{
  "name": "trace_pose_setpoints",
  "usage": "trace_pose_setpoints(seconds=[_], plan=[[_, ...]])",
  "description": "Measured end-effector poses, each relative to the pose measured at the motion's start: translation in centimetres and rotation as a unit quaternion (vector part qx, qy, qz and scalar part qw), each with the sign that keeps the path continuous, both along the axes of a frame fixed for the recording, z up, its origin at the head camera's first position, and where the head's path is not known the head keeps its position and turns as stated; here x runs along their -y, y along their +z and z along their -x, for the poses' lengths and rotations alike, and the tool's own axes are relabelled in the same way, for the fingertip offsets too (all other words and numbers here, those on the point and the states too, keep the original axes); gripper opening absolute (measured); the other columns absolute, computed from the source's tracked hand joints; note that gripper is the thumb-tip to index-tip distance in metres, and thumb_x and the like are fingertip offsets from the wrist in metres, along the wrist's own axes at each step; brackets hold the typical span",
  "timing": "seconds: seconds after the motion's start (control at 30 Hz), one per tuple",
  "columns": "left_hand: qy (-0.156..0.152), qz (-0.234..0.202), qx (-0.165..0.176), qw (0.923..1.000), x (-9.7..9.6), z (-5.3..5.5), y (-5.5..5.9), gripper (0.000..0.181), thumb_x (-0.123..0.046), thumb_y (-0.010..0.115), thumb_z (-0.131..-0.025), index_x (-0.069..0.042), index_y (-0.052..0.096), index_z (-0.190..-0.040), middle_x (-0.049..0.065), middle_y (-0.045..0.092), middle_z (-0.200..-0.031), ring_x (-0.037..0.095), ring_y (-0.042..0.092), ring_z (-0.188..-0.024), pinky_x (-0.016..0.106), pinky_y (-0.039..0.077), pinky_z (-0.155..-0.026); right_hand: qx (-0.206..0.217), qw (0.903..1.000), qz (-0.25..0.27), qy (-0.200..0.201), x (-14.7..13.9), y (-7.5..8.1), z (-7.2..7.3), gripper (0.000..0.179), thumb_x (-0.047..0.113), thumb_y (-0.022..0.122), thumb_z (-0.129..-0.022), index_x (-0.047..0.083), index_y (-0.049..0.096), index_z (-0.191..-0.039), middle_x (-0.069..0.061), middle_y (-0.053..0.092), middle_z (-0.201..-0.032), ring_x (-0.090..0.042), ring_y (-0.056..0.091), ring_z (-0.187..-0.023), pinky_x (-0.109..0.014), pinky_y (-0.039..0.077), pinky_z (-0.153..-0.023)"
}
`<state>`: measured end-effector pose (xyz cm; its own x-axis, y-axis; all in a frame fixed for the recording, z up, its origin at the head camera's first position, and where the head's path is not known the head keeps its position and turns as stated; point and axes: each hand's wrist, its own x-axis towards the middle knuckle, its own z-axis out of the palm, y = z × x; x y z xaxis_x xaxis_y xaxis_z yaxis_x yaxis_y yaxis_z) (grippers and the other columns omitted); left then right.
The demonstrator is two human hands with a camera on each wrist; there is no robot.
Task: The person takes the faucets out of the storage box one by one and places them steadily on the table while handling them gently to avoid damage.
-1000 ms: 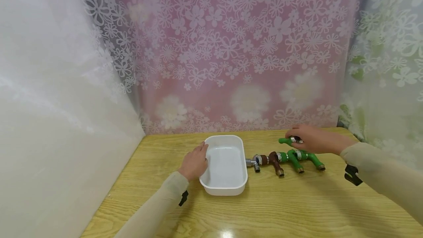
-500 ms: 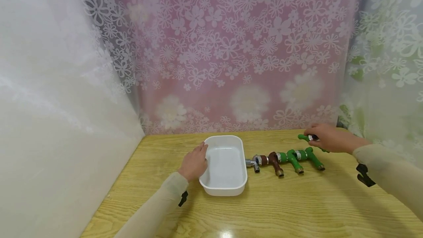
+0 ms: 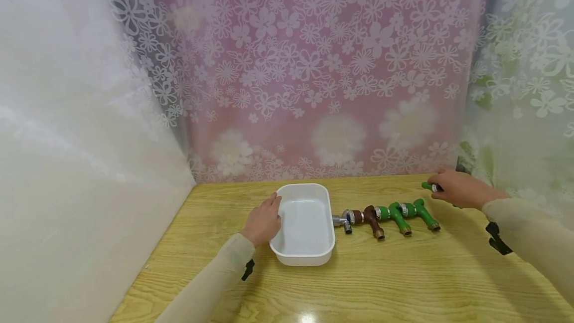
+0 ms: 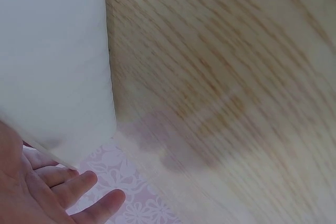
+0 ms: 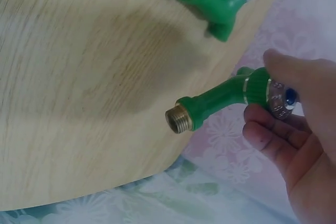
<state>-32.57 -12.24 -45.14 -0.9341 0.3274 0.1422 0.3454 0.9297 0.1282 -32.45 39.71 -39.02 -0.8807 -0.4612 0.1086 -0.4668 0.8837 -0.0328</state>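
Observation:
My left hand rests on the left rim of a white rectangular basin; in the left wrist view its loosely extended fingers show past the basin's edge. At the far right of the wooden table, my right hand pinches a green tap by its knob end, thumb on one side and fingers on the other. The tap's threaded brass end points away from the hand in the right wrist view. Two other green taps lie nearby, to the left of this hand.
To the right of the basin runs a row: a chrome tap, a brown tap, then the two green ones. Flowered pink curtain hangs behind the wooden table; pale sheeting closes off the left side.
My right hand has carried the green tap rightward, from above the row's end to the table's far right. My left hand and the basin have stayed put.

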Motion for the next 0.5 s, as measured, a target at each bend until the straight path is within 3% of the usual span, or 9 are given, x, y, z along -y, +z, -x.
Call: trace_pose_setpoints(seconds=[0.27, 0.4, 0.5], plan=[[0.004, -0.001, 0.0, 1.0, 0.0, 0.1, -0.2, 0.053, -0.017, 0.047, -0.103, -0.004, 0.039, -0.153, 0.014, 0.036, -0.161, 0.031, 0.047, -0.141, 0.05, 0.049, -0.105, -0.002, 0.9997, -0.024, -0.007, -0.6, -1.2, 0.6, 0.017, 0.014, 0.074, -0.09, 0.002, 0.07, -0.101, 0.0, 0.061, -0.08, -0.009, 0.05, -0.058, -0.031, 0.044, -0.055], [0.004, 0.0, -0.002, 1.0, -0.1, 0.1, -0.2, 0.053, -0.017, 0.047, -0.103, -0.004, 0.039, -0.153, 0.014, 0.036, -0.161, 0.031, 0.047, -0.141, 0.05, 0.049, -0.106, -0.005, 0.9988, -0.048, -0.004, -0.8, -2.1, 0.9, 0.018, 0.012, 0.074, -0.089, 0.001, 0.073, -0.103, -0.005, 0.069, -0.088, -0.021, 0.063, -0.073, -0.041, 0.055, -0.064], [0.004, -0.002, -0.001, 1.0, -0.1, 0.1, -0.1, 0.053, -0.017, 0.046, -0.103, -0.004, 0.039, -0.153, 0.014, 0.036, -0.161, 0.031, 0.046, -0.141, 0.05, 0.049, -0.106, 0.008, 0.998, -0.063, -0.008, -0.7, -2.5, 0.9, 0.017, 0.011, 0.073, -0.089, 0.001, 0.074, -0.104, -0.009, 0.072, -0.095, -0.029, 0.067, -0.086, -0.048, 0.057, -0.074]])
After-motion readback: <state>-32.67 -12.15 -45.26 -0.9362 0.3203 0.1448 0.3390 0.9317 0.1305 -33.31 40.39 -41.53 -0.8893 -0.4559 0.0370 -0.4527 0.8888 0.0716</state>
